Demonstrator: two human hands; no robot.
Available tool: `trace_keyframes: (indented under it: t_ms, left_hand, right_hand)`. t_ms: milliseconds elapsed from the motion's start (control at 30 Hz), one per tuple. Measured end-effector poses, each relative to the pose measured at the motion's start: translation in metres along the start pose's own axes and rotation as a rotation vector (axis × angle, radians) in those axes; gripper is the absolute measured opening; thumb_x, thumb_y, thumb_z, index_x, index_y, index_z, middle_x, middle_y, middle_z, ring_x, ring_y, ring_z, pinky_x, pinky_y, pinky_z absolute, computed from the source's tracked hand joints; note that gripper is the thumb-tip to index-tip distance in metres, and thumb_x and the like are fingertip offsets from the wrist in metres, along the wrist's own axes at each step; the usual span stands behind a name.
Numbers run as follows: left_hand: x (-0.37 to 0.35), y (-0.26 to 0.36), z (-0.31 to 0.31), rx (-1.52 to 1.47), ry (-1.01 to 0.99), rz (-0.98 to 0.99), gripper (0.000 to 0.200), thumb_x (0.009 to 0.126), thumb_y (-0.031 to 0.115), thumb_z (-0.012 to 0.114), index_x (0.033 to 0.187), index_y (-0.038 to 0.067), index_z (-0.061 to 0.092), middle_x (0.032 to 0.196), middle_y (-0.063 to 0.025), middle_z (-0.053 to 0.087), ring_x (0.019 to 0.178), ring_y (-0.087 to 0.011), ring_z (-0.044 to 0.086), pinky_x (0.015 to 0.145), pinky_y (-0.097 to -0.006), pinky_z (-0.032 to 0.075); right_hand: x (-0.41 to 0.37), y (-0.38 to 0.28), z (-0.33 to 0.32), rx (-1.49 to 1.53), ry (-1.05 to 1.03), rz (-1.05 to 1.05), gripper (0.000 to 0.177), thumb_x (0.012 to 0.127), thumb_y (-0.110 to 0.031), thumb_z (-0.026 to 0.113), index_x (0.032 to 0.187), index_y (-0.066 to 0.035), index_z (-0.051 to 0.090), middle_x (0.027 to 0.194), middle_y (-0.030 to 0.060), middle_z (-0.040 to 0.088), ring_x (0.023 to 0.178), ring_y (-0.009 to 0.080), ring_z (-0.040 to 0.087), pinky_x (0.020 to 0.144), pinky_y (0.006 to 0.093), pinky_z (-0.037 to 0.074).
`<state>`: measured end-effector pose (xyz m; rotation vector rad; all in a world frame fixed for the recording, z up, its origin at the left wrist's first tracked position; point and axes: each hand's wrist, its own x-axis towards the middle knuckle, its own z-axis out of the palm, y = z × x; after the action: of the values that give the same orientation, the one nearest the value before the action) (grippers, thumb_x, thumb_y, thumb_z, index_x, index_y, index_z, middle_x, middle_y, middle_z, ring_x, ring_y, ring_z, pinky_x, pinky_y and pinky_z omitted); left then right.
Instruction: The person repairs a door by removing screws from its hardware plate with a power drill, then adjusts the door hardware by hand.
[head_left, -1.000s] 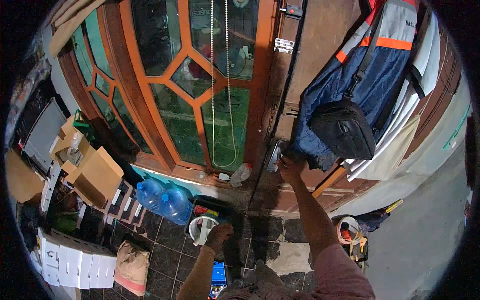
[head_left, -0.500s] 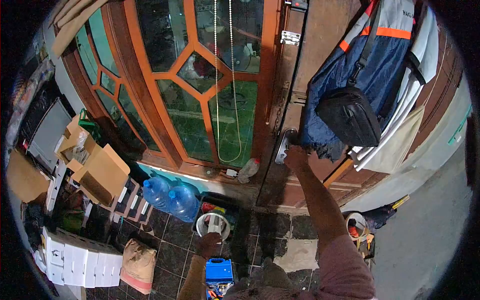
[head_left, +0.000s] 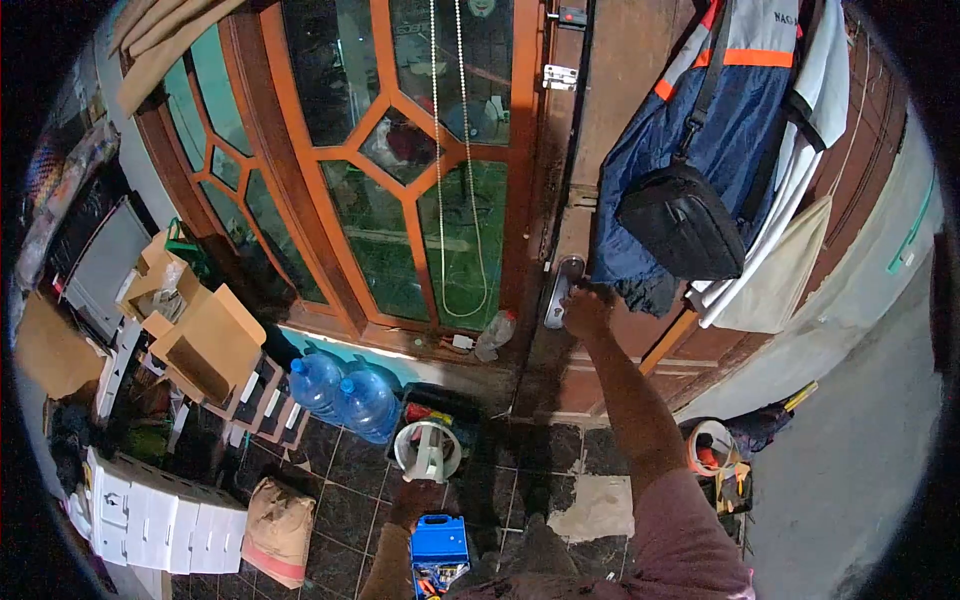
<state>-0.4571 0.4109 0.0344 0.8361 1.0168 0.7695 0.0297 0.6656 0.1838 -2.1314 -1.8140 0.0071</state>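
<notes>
My right hand (head_left: 588, 310) is closed around the handle on the metal door plate (head_left: 556, 304) of the brown wooden door (head_left: 588, 130). Low in the view, my left hand (head_left: 418, 500) grips a pale, elongated object (head_left: 430, 455) whose kind I cannot make out. Behind that object is a round white bucket (head_left: 401, 452) on the floor. A blue tool case (head_left: 440, 540) with small tools showing lies just right of my left forearm. Just above my right hand hang a dark blue jacket (head_left: 640, 190) and a black bag (head_left: 682, 222).
An orange-framed window (head_left: 400, 190) with a hanging bead chain stands left of the door. Below it are two blue water bottles (head_left: 365, 408), an open cardboard box (head_left: 208, 342), a paper sack (head_left: 278, 530) and white drawers (head_left: 165, 515). Another bucket (head_left: 712, 446) stands right.
The view has shifted slightly. My left hand has dropped a little, and the pale object now stands more upright. My right hand stays on the door handle.
</notes>
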Motion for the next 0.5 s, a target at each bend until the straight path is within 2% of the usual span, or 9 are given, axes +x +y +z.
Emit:
trace_keyframes:
  t_ms: [33, 67, 200, 233, 267, 300, 333, 433, 500]
  left_hand:
    - [-0.001, 0.002, 0.001, 0.015, 0.010, -0.008, 0.031, 0.092, 0.026, 0.063, 0.113, 0.004, 0.063, 0.107, -0.0094, 0.067, 0.094, -0.0207, 0.066, 0.077, -0.0342, 0.054]
    - [-0.005, 0.005, 0.005, 0.030, 0.027, -0.025, 0.030, 0.092, 0.026, 0.063, 0.113, 0.004, 0.063, 0.107, -0.0096, 0.067, 0.094, -0.0209, 0.066, 0.077, -0.0345, 0.054]
    - [-0.016, 0.017, 0.027, 0.020, 0.054, -0.068, 0.028, 0.093, 0.026, 0.061, 0.112, 0.005, 0.063, 0.105, -0.0100, 0.068, 0.093, -0.0219, 0.066, 0.078, -0.0354, 0.055]
    - [-0.005, 0.003, 0.020, -0.022, -0.034, -0.066, 0.029, 0.092, 0.026, 0.062, 0.113, 0.005, 0.063, 0.103, -0.0093, 0.068, 0.092, -0.0202, 0.066, 0.077, -0.0337, 0.054]
    - [0.007, -0.013, 0.012, -0.064, -0.122, -0.068, 0.030, 0.091, 0.026, 0.063, 0.113, 0.005, 0.062, 0.102, -0.0085, 0.068, 0.090, -0.0186, 0.066, 0.077, -0.0321, 0.054]
    - [0.003, -0.003, 0.030, -0.013, -0.088, -0.055, 0.030, 0.091, 0.027, 0.064, 0.112, 0.005, 0.063, 0.101, -0.0078, 0.068, 0.089, -0.0179, 0.066, 0.078, -0.0313, 0.054]
    - [0.001, 0.008, 0.048, 0.035, -0.053, -0.044, 0.029, 0.090, 0.027, 0.064, 0.110, 0.005, 0.063, 0.100, -0.0070, 0.068, 0.089, -0.0172, 0.066, 0.078, -0.0305, 0.054]
    - [0.002, 0.021, 0.073, -0.156, -0.184, -0.121, 0.028, 0.091, 0.027, 0.064, 0.109, 0.005, 0.064, 0.100, -0.0056, 0.067, 0.091, -0.0185, 0.066, 0.081, -0.0311, 0.053]
    - [0.007, 0.023, 0.099, -0.070, -0.169, -0.146, 0.026, 0.090, 0.026, 0.065, 0.106, 0.005, 0.065, 0.102, -0.0054, 0.067, 0.093, -0.0198, 0.065, 0.084, -0.0323, 0.053]
  right_hand:
    - [-0.016, -0.019, -0.024, 0.081, -0.019, 0.028, 0.037, 0.092, -0.038, 0.055, 0.100, -0.003, 0.062, 0.100, 0.0189, 0.062, 0.099, 0.0344, 0.059, 0.080, 0.0510, 0.047]
    - [-0.034, -0.031, -0.035, -0.056, -0.031, 0.040, 0.036, 0.093, -0.036, 0.055, 0.101, -0.002, 0.063, 0.099, 0.0208, 0.063, 0.101, 0.0366, 0.060, 0.083, 0.0521, 0.047]
    - [-0.097, -0.063, -0.079, -0.016, -0.083, 0.086, 0.036, 0.094, -0.033, 0.054, 0.106, 0.000, 0.064, 0.099, 0.0247, 0.064, 0.099, 0.0426, 0.061, 0.087, 0.0534, 0.046]
    - [-0.114, -0.049, -0.062, 0.206, 0.003, 0.093, 0.037, 0.093, -0.032, 0.055, 0.109, 0.000, 0.063, 0.102, 0.0256, 0.062, 0.100, 0.0439, 0.059, 0.090, 0.0551, 0.044]
    - [-0.130, -0.046, -0.059, 0.189, 0.056, 0.021, 0.036, 0.092, -0.031, 0.055, 0.107, 0.000, 0.064, 0.102, 0.0255, 0.062, 0.100, 0.0440, 0.058, 0.092, 0.0563, 0.042]
    - [-0.144, -0.042, -0.058, 0.177, 0.088, -0.026, 0.035, 0.092, -0.030, 0.056, 0.107, 0.000, 0.064, 0.102, 0.0252, 0.062, 0.101, 0.0440, 0.058, 0.093, 0.0572, 0.041]
    - [-0.158, -0.037, -0.057, 0.161, 0.084, -0.054, 0.034, 0.091, -0.030, 0.056, 0.107, 0.000, 0.064, 0.103, 0.0249, 0.061, 0.102, 0.0440, 0.057, 0.093, 0.0581, 0.039]
    - [-0.196, -0.030, -0.062, 0.108, 0.047, -0.117, 0.033, 0.089, -0.028, 0.058, 0.106, -0.001, 0.064, 0.105, 0.0241, 0.061, 0.105, 0.0440, 0.055, 0.096, 0.0608, 0.035]
    - [-0.220, -0.023, -0.066, 0.049, 0.035, -0.177, 0.032, 0.088, -0.027, 0.058, 0.106, -0.001, 0.064, 0.106, 0.0235, 0.060, 0.107, 0.0440, 0.054, 0.098, 0.0626, 0.032]
